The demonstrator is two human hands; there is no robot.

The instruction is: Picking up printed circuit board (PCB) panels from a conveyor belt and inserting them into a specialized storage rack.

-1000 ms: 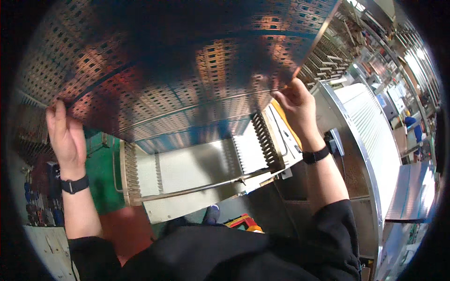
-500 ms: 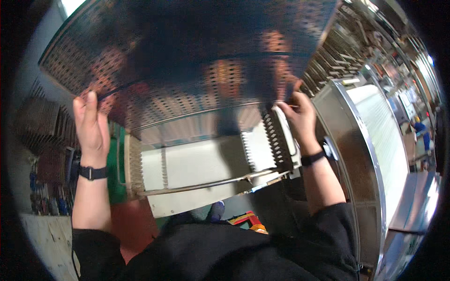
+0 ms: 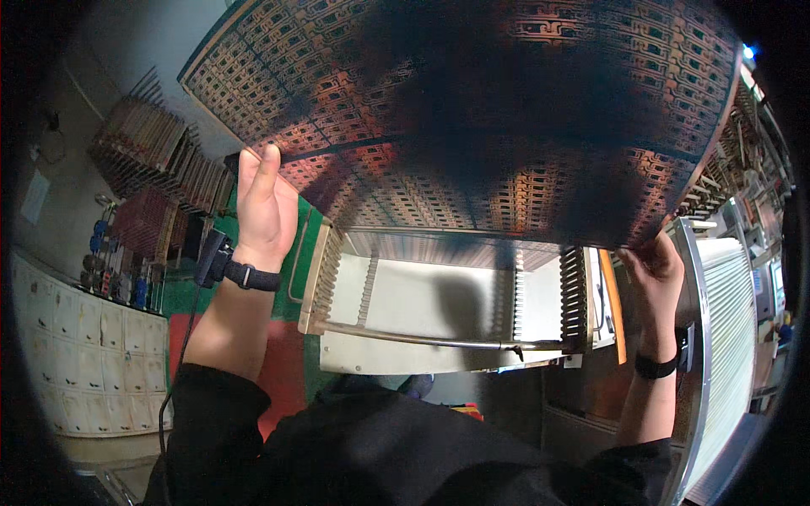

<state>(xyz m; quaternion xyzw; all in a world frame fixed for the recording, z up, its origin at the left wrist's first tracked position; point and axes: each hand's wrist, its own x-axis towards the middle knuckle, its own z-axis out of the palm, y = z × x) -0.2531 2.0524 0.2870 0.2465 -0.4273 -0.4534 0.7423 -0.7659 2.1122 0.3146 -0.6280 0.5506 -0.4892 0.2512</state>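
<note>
A large circuit board panel (image 3: 472, 118) with a copper pattern on a dark base fills the upper middle of the view. My left hand (image 3: 268, 211) grips its left edge, thumb on the near face. With the fingers pinched at the lower right corner, my right hand (image 3: 658, 268) holds the other side. Below the panel stands a slotted rack (image 3: 321, 274) with toothed sides and a metal rod (image 3: 422, 339) across its near side. Several upright panels (image 3: 447, 247) show inside the rack's far part, partly hidden by the held panel.
On the right stands a metal-framed rack (image 3: 727, 295) full of thin pale sheets. Slotted racks (image 3: 148, 148) are stacked at the far left, above white lockers (image 3: 97, 354). The floor has green and red areas (image 3: 283, 371).
The view has turned left, so the rack, panel and both hands sit farther right in it. Both hands still hold the panel, and its pattern looks sharper.
</note>
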